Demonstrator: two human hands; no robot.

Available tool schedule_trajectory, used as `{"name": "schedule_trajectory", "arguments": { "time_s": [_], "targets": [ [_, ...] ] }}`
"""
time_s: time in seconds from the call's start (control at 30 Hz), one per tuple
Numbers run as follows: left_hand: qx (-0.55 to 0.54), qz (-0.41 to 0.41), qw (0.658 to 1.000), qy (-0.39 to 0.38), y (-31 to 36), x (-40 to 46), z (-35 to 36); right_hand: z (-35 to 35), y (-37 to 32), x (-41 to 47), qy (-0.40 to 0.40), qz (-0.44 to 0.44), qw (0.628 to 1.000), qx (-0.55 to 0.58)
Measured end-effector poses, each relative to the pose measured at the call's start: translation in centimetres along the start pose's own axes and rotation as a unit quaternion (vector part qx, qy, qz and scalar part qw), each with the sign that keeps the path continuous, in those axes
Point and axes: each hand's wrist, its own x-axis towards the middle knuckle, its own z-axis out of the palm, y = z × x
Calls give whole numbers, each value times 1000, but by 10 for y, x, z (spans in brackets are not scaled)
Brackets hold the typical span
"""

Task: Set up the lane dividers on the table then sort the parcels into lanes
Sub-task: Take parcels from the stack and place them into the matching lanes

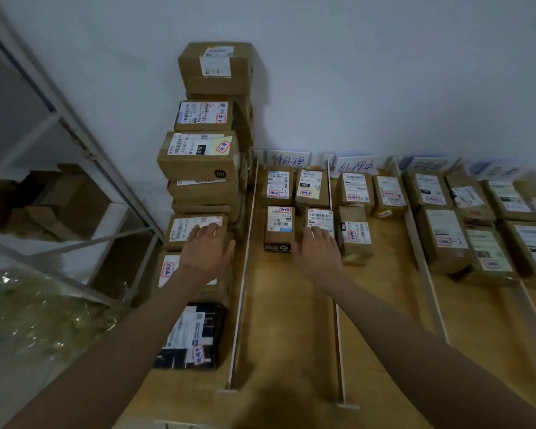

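Note:
White lane dividers (243, 274) run front to back across the wooden table (285, 320), with handwritten lane signs (287, 159) against the wall. Brown labelled parcels lie in the lanes. My left hand (206, 253) rests flat with straight fingers on a parcel (195, 230) in the unsorted stack at the left. My right hand (317, 250) lies with fingers extended on a small parcel (321, 219) in the first lane, beside another small parcel (279, 227).
A tall pile of boxes (215, 69) stands at the table's left against the wall. A dark parcel (189, 335) lies near the front left. A metal shelf frame (75, 140) stands left. More parcels (446, 236) fill the right lanes.

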Motion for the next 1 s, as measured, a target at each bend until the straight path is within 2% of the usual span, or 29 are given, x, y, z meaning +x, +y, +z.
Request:
{"name": "schedule_trajectory", "arguments": {
  "time_s": [0.3, 0.6, 0.77, 1.0],
  "targets": [
    [-11, -71, 997, 10, -60, -92, -2, 9, -40, -55, -17, -11, 1000, 15],
    [-25, -116, 992, -43, -123, -106, 8, 39, -115, -66, -93, 18, 993, 74],
    [-118, -165, 975, -96, -151, -92, 20, 67, -155, -52, -156, 71, 974, 147],
    [-291, -123, 935, -159, -163, -67, 39, 86, -187, -46, -170, 180, 931, 269]
  ]
}}
